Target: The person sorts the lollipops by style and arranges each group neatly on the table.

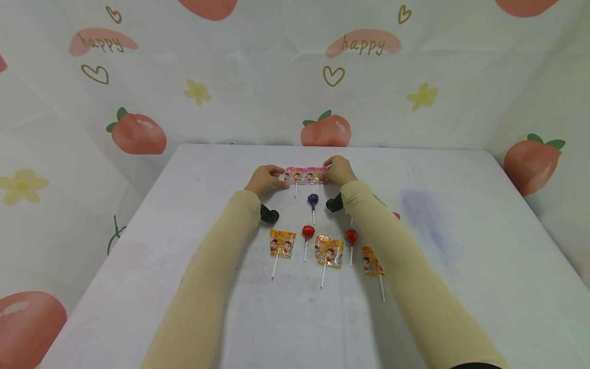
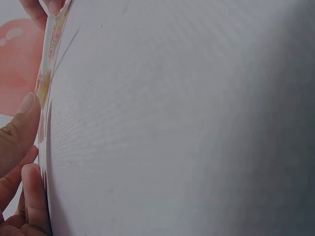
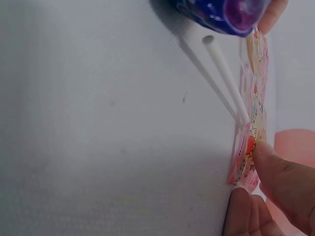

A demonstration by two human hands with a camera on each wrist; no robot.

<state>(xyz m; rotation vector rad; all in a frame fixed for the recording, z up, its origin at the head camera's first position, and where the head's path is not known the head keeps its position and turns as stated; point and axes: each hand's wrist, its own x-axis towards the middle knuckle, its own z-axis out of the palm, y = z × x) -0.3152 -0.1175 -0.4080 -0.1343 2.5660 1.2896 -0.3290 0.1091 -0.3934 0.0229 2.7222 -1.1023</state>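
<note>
Two lollipops in pink wrappers lie side by side at the back, the left one (image 1: pixel 295 176) against the right one (image 1: pixel 315 175), with white sticks toward me. My left hand (image 1: pixel 266 179) is at the left wrapper's outer edge, thumb and index finger spread, the thumb tip touching it. With my right hand (image 1: pixel 340 170) I pinch the right wrapper; the right wrist view shows my thumb (image 3: pixel 283 179) on its printed face and fingers at its edge. A purple-wrapped lollipop (image 1: pixel 313 199) lies just in front of the pair.
Nearer me are red lollipops (image 1: pixel 308 232) and orange-wrapped ones (image 1: pixel 282 243), several in all. My right sleeve (image 1: pixel 405 256) partly covers an orange-wrapped one (image 1: pixel 371 262) and a pink item (image 1: pixel 396 216). A printed cloth (image 1: pixel 258 77) hangs behind the white table (image 1: pixel 484 230).
</note>
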